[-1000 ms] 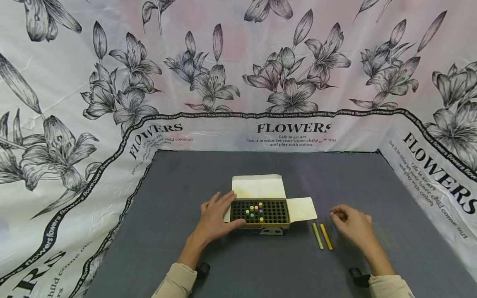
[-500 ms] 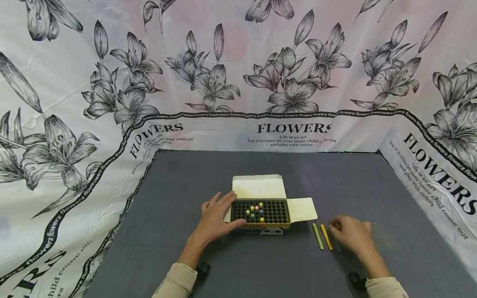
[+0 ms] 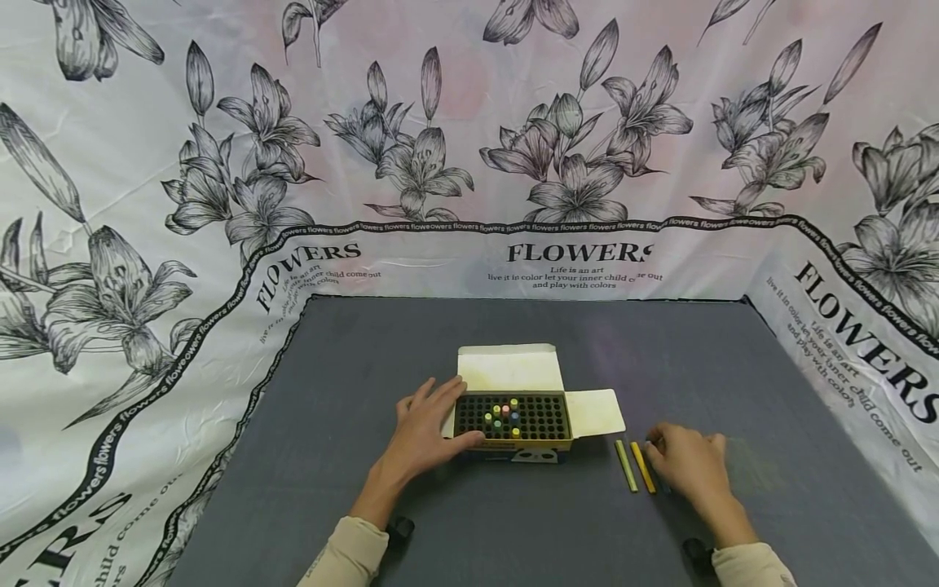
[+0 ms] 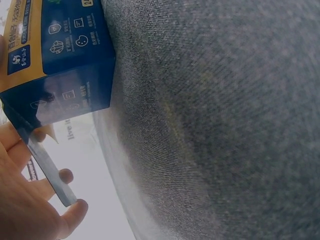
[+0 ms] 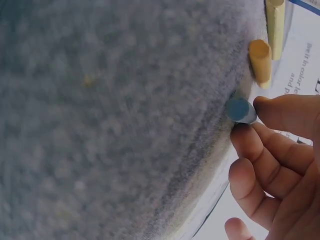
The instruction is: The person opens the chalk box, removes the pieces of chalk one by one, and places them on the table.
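My right hand (image 3: 688, 463) pinches a blue chalk stick (image 5: 239, 110) between thumb and index finger, low over the grey tabletop. In the head view the hand hides most of that stick. Just left of it lie a yellow chalk stick (image 3: 642, 468) and a pale green chalk stick (image 3: 626, 466), side by side. My left hand (image 3: 427, 434) rests at the left end of an open chalk box (image 3: 531, 445), fingers spread, thumb along its front. Its fingertips reach past a side flap (image 4: 54, 172). Several coloured chalk ends stand in the box's black grid of holes (image 3: 546, 417).
The box's white lid (image 3: 509, 367) is folded back, and its right flap (image 3: 594, 412) sticks out toward the loose chalks. A flower-printed sheet (image 3: 440, 273) borders the grey tabletop (image 3: 535, 522) at the back and sides.
My right hand has come down and slightly nearer, beside the yellow chalk, setting the blue chalk stick down next to it. The left hand and the box have stayed in place.
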### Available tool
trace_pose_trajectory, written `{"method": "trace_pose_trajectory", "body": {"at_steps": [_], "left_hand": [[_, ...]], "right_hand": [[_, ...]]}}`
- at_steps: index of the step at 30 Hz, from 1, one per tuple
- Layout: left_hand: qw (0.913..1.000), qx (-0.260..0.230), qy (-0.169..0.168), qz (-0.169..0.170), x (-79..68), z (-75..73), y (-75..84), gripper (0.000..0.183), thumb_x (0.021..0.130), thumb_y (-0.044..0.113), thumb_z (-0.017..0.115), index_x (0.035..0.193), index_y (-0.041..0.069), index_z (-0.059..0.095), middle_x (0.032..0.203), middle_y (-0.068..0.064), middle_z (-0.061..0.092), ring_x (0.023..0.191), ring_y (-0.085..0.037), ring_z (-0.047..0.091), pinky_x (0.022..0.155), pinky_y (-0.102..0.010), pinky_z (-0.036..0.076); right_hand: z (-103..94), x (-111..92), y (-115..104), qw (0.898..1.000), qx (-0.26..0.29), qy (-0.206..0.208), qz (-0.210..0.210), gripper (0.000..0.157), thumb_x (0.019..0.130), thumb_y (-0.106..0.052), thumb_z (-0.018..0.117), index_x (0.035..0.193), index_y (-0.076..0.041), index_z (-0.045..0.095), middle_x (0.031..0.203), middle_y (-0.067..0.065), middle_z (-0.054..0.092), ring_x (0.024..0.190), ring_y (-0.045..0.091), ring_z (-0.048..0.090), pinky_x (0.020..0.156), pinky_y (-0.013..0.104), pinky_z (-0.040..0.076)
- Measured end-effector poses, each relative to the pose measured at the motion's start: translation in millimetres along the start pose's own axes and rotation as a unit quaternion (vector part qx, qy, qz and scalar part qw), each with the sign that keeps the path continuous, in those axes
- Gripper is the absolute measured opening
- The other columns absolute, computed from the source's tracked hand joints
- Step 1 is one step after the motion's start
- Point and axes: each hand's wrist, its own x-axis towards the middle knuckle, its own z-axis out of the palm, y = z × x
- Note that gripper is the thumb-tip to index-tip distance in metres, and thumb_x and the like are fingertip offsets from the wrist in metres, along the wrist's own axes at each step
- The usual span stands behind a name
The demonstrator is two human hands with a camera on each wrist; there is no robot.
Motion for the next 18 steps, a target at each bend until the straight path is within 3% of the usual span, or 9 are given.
{"method": "trace_pose_trajectory", "body": {"at_steps": [7,11,15,18], "left_hand": [[1.0000,-0.002,-0.004,-0.002,-0.2,-0.9,1.1,0.087,0.086,0.064,0.070,0.157,0.021,0.043,0.163,0.001,0.041,0.153,-0.042,0.028,0.111,-0.068,0.024],[1.0000,0.001,-0.004,-0.002,0.2,-1.5,1.4,0.087,0.086,0.064,0.070,0.157,0.021,0.043,0.163,0.001,0.041,0.153,-0.041,0.028,0.111,-0.068,0.024],[1.0000,0.003,-0.004,0.003,0.6,-2.4,1.3,0.087,0.087,0.063,0.070,0.157,0.020,0.043,0.163,0.000,0.041,0.153,-0.042,0.028,0.111,-0.068,0.025],[1.0000,0.000,-0.002,0.005,0.6,-2.9,1.7,0.086,0.086,0.062,0.071,0.156,0.020,0.044,0.163,0.000,0.042,0.153,-0.043,0.029,0.111,-0.068,0.024]], "right_hand": [[-8.8,1.5,0.3,1.000,0.015,0.026,-0.002,0.026,0.095,-0.021,0.068,0.108,0.001,0.074,0.082,0.010,0.075,0.067,0.023,0.063,0.072,0.053,0.030],[-14.7,2.6,-9.1,0.994,0.030,0.106,-0.029,0.026,0.095,-0.020,0.069,0.109,0.002,0.073,0.084,0.013,0.076,0.068,0.027,0.064,0.072,0.054,0.031],[-16.5,5.7,-26.5,0.972,0.065,0.212,-0.077,0.020,0.090,-0.013,0.075,0.105,0.000,0.074,0.083,0.014,0.074,0.072,0.030,0.061,0.075,0.053,0.030],[-16.6,10.4,-43.7,0.953,0.097,0.258,-0.129,0.019,0.086,-0.008,0.078,0.103,0.000,0.075,0.083,0.012,0.073,0.075,0.030,0.060,0.078,0.053,0.030]]}}
